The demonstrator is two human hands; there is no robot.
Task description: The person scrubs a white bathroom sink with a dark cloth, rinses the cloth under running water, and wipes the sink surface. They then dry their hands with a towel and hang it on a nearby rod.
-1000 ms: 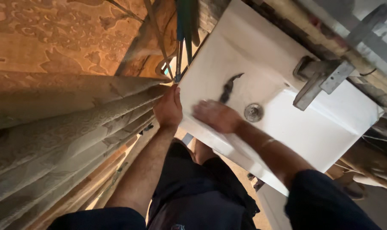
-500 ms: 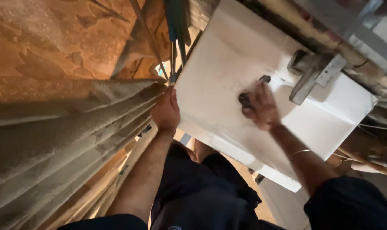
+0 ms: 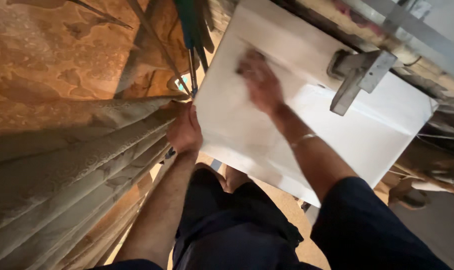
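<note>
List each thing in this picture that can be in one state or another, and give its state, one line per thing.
white sink: basin bare, no water seen running.
metal tap: no stream seen below its spout.
right hand: flat on the sink's far left part, blurred with motion.
left hand: gripping the sink's left edge, fingers curled over it.
patterned curtain: hanging in folds beside the sink.

I see a plain white sink, a grey metal tap, beige patterned curtains and dark navy shorts.
</note>
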